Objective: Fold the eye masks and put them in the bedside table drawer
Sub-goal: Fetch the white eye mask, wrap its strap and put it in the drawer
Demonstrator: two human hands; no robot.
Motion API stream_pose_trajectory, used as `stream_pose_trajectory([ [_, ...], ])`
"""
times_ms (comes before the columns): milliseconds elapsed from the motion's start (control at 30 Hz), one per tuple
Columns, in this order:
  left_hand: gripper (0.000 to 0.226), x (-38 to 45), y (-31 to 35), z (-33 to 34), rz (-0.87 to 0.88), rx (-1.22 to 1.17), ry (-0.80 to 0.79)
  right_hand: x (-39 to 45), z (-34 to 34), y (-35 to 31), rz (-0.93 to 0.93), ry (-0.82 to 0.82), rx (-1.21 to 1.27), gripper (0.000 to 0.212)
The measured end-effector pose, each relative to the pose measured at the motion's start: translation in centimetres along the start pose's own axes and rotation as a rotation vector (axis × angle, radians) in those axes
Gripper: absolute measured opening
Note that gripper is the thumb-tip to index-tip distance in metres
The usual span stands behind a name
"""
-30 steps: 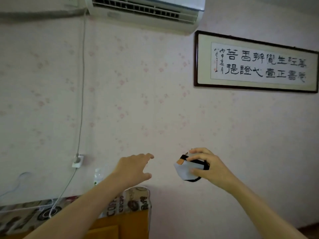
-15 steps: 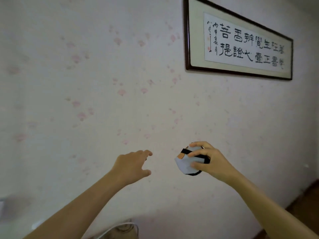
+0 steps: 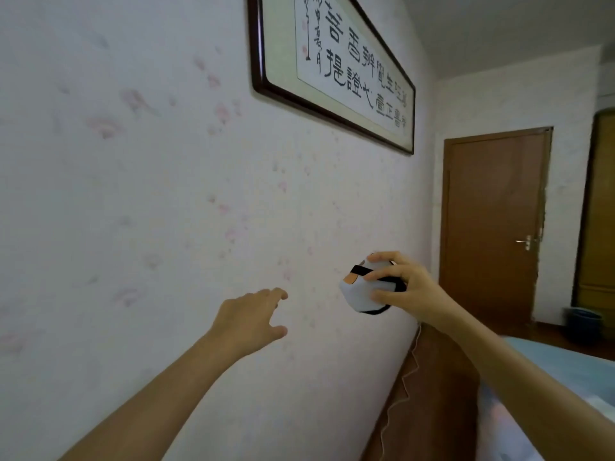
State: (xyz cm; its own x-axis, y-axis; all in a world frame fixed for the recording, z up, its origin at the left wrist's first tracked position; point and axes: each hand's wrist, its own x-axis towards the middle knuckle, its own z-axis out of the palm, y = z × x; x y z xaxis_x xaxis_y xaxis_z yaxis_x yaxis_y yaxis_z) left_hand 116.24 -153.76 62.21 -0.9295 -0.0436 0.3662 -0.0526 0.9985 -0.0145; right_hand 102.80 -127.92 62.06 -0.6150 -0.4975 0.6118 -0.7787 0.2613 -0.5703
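My right hand (image 3: 404, 286) is raised in front of the wall and closed around a folded eye mask (image 3: 361, 292), white with a black strap and an orange patch. My left hand (image 3: 251, 319) is stretched out to the left of it, fingers spread, holding nothing. The two hands are a short gap apart. The bedside table and its drawer are out of sight.
A framed calligraphy picture (image 3: 332, 66) hangs on the papered wall above the hands. A brown headboard (image 3: 432, 394) and a blue bed (image 3: 565, 371) lie lower right. Farther right are a wooden door (image 3: 492, 227) and a dark bin (image 3: 584, 324).
The view has swung to the right: the air conditioner and bedside table left the frame, and the headboard, bed and door came in. Both hands keep their pose, the mask still held.
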Motion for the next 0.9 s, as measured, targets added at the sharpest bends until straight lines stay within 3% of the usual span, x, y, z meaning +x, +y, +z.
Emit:
stream_pose_trajectory([
  [367, 0.059, 26.3, -0.6, 10.2, 0.145, -0.003, 0.033, 17.1, 0.3, 18.5, 0.048, 0.026, -0.091, 0.025],
  [600, 0.056, 44.0, 4.1, 16.3, 0.282, -0.100, 0.047, 23.6, -5.5, 29.4, 0.132, 0.032, -0.244, 0.024],
  [900, 0.057, 64.9, 12.5, 26.5, 0.492, -0.236, 0.034, 27.6, -14.9, 43.7, 0.346, 0.170, -0.448, 0.026],
])
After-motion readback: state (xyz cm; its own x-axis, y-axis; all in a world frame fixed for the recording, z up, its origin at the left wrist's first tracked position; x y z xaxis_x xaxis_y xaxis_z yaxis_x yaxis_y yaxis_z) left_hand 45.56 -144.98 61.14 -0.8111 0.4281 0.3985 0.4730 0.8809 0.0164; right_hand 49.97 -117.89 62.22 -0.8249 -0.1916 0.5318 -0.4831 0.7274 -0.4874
